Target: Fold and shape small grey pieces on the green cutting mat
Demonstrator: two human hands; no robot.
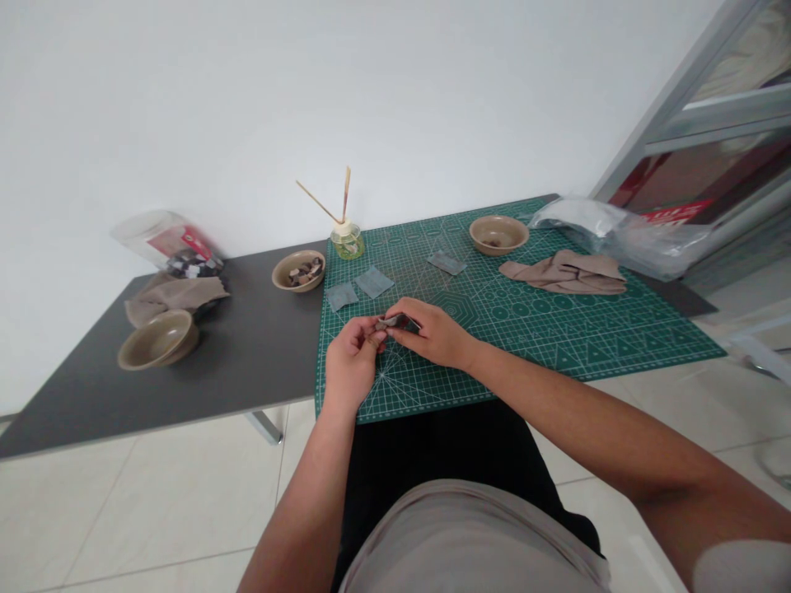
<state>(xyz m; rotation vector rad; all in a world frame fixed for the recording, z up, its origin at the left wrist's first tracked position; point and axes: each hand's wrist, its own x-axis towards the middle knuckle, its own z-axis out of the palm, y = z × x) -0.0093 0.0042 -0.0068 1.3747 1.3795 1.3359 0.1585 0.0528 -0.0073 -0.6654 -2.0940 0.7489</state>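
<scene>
My left hand [350,362] and my right hand [436,333] meet above the green cutting mat [408,383]. Between their fingertips is a small grey-brown piece [390,322], pinched from both sides; fingers cover part of it, and its kind is unclear. A dark edge shows under my right fingers. Just beyond my hands lie small flat greyish sachets [374,282] on the mat. Farther left, a tan bowl [283,278] holds several small brown and dark chunks.
Toward the back stands a reed diffuser [348,242]. At right are a bowl [499,237] with a little dark content, a crumpled brown cloth [568,273] and a clear plastic bag [624,239]. Another bowl [159,341], a cloth [173,298] and a clear container [166,239] occupy the left.
</scene>
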